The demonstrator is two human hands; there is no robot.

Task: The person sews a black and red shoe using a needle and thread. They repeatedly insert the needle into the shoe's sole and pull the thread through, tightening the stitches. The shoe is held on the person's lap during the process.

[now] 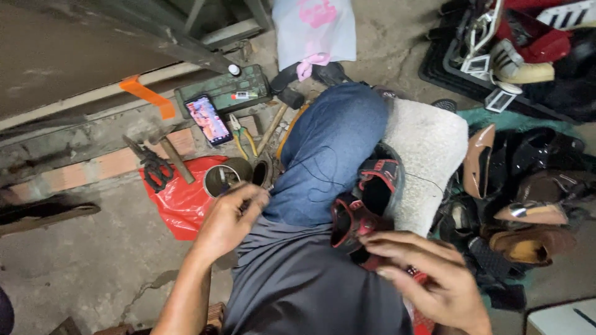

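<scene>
A red and black sandal [367, 197] lies on my lap, against my blue-jeaned knee [335, 136]. My right hand [428, 273] rests over its near end, fingers curled on the straps. My left hand [231, 218] is pinched shut beside my left thigh, just below an open metal tin [221, 179]; it seems to hold something thin, too small to make out. A dark thread [316, 180] runs in loops across my knee toward the sandal.
On the floor to the left lie a red plastic bag [180, 205], scissors [152, 164], a hammer [174, 155], pliers [241, 133], a lit phone [208, 119] and a green case [223, 90]. A pile of shoes [528, 198] fills the right side. A grey cushion [428, 155] sits by my knee.
</scene>
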